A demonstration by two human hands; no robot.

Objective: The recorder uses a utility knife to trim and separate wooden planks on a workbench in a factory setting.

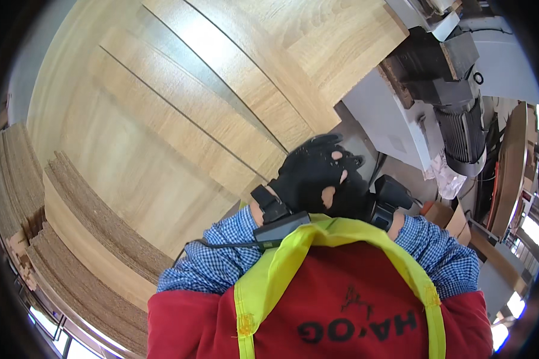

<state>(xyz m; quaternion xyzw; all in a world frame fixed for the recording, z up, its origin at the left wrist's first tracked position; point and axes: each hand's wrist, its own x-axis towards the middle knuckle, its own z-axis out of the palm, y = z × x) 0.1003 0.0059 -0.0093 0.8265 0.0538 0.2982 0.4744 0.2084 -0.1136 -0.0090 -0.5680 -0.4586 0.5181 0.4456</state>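
My left hand and my right hand, both in worn black gloves, are together just in front of my chest. They overlap, and bare skin shows through gaps in the dark fabric. The fingers look curled in and pressed together. Anything between them is hidden. Just beyond my left hand are the near ends of long wood-grain strips, which lie side by side with dark gaps between them. A wider wood-grain panel is farther off to the right. Dark devices are strapped at both wrists.
Stacks of particle board with rough edges stand at the left. To the right is a machine with a dark ribbed motor and a pale housing. A cardboard box and crumpled clear plastic lie below the motor.
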